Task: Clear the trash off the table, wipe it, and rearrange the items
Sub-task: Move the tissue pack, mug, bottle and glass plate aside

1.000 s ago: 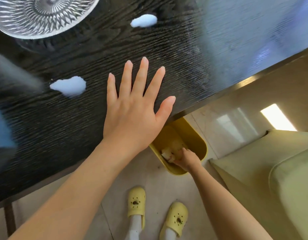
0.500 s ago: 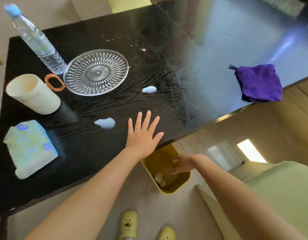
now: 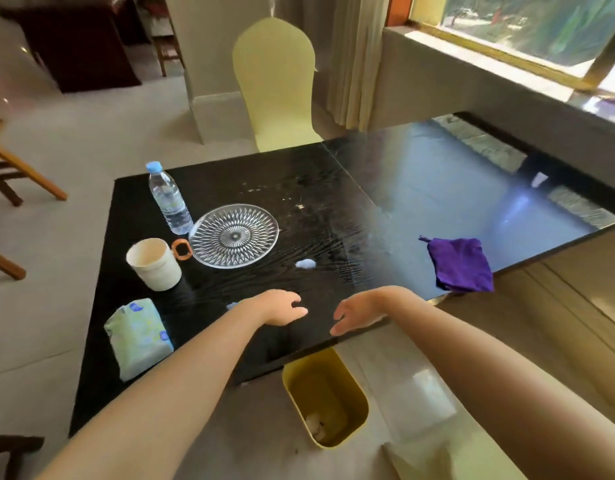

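Left hand (image 3: 281, 306) and right hand (image 3: 358, 313) over the black wooden bench's (image 3: 333, 216) near edge, fingers loosely curled, empty; white tissue wad (image 3: 305, 263) mid-bench; purple cloth (image 3: 460, 265) at its right edge.

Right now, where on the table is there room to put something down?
The widest bare patch lies between the glass plate and the purple cloth, past the white scrap, toward the far edge. The left end is crowded: water bottle, cup, plate, tissue pack.
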`<state>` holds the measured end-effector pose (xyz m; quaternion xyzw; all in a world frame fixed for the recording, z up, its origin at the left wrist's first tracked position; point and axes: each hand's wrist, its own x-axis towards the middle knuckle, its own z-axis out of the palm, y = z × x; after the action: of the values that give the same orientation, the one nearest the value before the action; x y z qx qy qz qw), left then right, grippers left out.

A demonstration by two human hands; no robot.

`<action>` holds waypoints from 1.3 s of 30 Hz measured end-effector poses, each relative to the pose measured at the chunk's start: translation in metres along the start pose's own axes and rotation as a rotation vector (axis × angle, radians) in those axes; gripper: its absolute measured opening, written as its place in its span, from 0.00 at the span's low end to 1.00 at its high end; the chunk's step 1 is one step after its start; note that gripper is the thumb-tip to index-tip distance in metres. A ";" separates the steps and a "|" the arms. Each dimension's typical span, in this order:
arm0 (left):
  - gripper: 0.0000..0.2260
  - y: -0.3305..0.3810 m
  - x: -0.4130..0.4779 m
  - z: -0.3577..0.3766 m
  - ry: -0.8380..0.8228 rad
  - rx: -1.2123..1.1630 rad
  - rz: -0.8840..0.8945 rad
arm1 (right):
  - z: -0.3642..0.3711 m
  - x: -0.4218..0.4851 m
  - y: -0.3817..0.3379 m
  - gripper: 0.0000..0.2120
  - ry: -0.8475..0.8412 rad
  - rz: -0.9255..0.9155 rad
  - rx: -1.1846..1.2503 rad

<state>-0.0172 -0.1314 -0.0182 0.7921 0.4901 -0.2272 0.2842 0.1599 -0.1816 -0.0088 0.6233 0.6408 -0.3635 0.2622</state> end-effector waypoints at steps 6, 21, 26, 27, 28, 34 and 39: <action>0.24 -0.040 -0.071 -0.055 -0.033 0.053 0.023 | -0.069 -0.031 -0.064 0.27 -0.060 -0.063 -0.088; 0.22 -0.259 -0.128 -0.055 0.104 -0.293 -0.202 | -0.098 0.048 -0.246 0.25 -0.007 -0.237 -0.178; 0.27 -0.315 -0.096 -0.006 0.164 -0.643 -0.326 | -0.056 0.105 -0.287 0.25 -0.004 -0.246 -0.211; 0.27 -0.321 -0.088 0.005 0.189 -0.704 -0.359 | -0.048 0.114 -0.293 0.24 -0.010 -0.242 -0.187; 0.28 -0.326 -0.081 0.015 0.223 -0.749 -0.393 | -0.041 0.123 -0.298 0.23 -0.009 -0.242 -0.159; 0.28 -0.326 -0.048 0.055 0.299 -1.258 -0.608 | -0.005 0.162 -0.319 0.23 0.058 -0.125 0.124; 0.13 -0.332 -0.032 0.059 0.308 -1.611 -0.629 | 0.005 0.177 -0.333 0.18 0.164 -0.020 0.480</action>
<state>-0.3363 -0.0735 -0.1168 0.2009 0.7299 0.2294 0.6117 -0.1853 -0.0646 -0.1052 0.6888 0.5613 -0.4561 0.0501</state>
